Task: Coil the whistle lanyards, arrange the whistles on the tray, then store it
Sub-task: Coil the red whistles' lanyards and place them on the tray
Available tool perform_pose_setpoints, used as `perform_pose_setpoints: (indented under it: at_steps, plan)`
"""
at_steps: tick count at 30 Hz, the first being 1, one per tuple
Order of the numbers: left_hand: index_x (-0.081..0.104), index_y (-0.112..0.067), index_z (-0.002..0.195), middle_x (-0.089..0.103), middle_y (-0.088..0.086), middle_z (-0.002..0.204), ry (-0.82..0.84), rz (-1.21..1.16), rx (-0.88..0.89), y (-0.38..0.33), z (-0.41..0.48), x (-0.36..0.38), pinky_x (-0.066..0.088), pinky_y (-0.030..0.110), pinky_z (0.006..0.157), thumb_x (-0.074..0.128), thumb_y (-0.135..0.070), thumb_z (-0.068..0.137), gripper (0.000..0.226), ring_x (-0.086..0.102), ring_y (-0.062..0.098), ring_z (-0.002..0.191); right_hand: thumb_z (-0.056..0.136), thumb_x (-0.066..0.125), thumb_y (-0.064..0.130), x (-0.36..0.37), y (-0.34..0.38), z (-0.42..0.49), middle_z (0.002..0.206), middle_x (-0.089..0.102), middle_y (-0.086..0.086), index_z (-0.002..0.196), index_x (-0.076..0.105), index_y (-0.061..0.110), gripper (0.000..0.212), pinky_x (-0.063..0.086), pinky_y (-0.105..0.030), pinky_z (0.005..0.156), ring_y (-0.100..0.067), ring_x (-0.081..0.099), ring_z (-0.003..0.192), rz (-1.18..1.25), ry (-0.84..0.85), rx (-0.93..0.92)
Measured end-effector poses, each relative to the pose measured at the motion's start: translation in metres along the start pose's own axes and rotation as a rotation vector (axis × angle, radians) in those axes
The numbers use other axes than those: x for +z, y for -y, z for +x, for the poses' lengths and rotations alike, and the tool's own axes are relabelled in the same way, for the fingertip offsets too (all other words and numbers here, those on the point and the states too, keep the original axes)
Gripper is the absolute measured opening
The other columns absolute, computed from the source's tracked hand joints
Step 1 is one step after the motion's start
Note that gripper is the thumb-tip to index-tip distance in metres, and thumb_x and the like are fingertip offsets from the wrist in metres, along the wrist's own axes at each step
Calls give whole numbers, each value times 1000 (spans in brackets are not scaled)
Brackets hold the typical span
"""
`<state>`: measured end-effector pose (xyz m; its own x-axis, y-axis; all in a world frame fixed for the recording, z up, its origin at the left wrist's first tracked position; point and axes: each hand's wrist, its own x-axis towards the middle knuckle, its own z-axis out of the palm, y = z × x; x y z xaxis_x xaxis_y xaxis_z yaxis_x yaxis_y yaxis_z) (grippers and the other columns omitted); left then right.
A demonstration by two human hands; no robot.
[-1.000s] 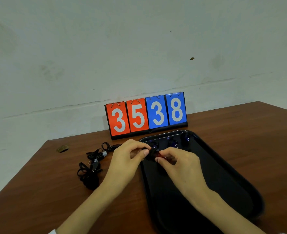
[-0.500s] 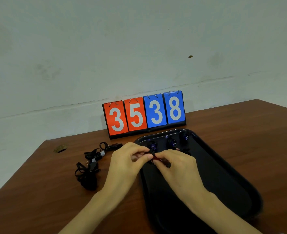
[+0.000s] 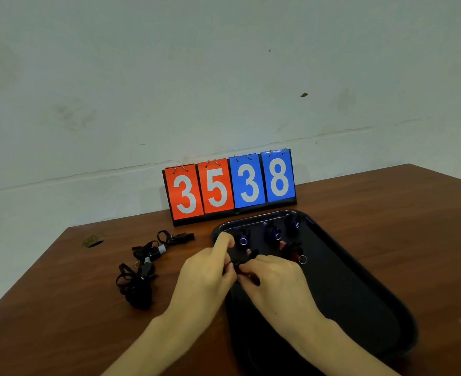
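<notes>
Left hand (image 3: 207, 270) and right hand (image 3: 274, 275), fingers pinched together on a small red whistle with black lanyard (image 3: 247, 274) over the left edge of the glossy black plastic tray (image 3: 359, 280), three blue whistles (image 3: 271, 233) along its far end, loose black lanyards (image 3: 140, 275) left of it.

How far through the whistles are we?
Done: three blue whistles sit coiled along the black tray's far end, a red one just in front. In hand: left hand and right hand work a red whistle over the tray. Left: the tangled black whistles on the table, then storing.
</notes>
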<state>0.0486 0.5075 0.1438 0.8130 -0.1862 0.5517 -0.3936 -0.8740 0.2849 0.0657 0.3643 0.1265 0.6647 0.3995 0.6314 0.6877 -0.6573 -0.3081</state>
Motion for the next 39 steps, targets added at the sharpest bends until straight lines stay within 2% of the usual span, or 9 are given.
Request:
perform_pose_setpoints:
  at_steps: [2,7,15,22,26,30,32,35,39]
  plan:
    - [43,-25,105,55,-10,65,-29,11,46,4,-2,3,53,22,51,75,-2,69,53,54,4,56,73,76,25,-3,3,2,74,71,7,81,74,21,9,57,-25,66,-6,66,69,58,60,81]
    - [43,-28,89,61,-2,62,-81,-347,-270,6,3,-3,46,18,54,64,-1,78,36,56,10,56,76,74,27,-11,-2,9,79,71,9,85,75,23,10,52,-16,72,-1,64,73,392,160,406]
    - [53,-30,84,63,-8,74,223,-262,-235,12,8,-2,49,12,62,75,-21,75,26,59,-1,69,85,63,34,-7,-4,4,103,70,7,106,69,25,23,50,-21,87,-6,63,95,124,237,291]
    - [59,-20,87,72,-1,72,193,-479,-428,19,11,-7,48,14,63,74,-9,73,23,65,4,66,81,67,35,-9,-1,7,94,70,9,98,71,26,20,50,-17,80,-2,62,85,170,265,349]
    - [61,-9,97,73,6,75,95,-894,-643,18,10,-6,43,14,51,70,0,77,24,62,9,58,75,75,23,-15,-8,14,71,71,3,81,74,19,7,55,-18,67,-8,67,65,453,241,529]
    - [59,-5,92,68,5,74,100,-1220,-758,17,9,-8,28,14,39,62,5,81,15,38,4,43,76,75,18,-19,-8,16,68,71,2,80,74,18,4,56,-21,67,-7,67,64,573,200,557]
    - [60,-6,88,67,0,67,112,-1139,-730,16,12,-10,32,14,44,64,1,81,11,45,5,47,77,74,25,-15,-7,12,72,69,10,83,74,24,7,51,-14,68,-3,63,65,396,127,451]
    - [66,-18,80,70,-4,66,35,-619,-508,13,15,-16,44,13,62,72,-10,77,11,62,7,64,78,73,26,-12,-1,7,79,71,11,88,74,25,10,49,-11,71,0,62,70,262,13,290]
    - [69,-31,90,61,-18,80,-15,-165,-206,6,13,-17,40,14,70,68,-22,82,12,54,2,79,75,75,22,-13,-1,7,79,73,8,88,74,21,13,52,-15,73,-2,65,73,209,-60,185]
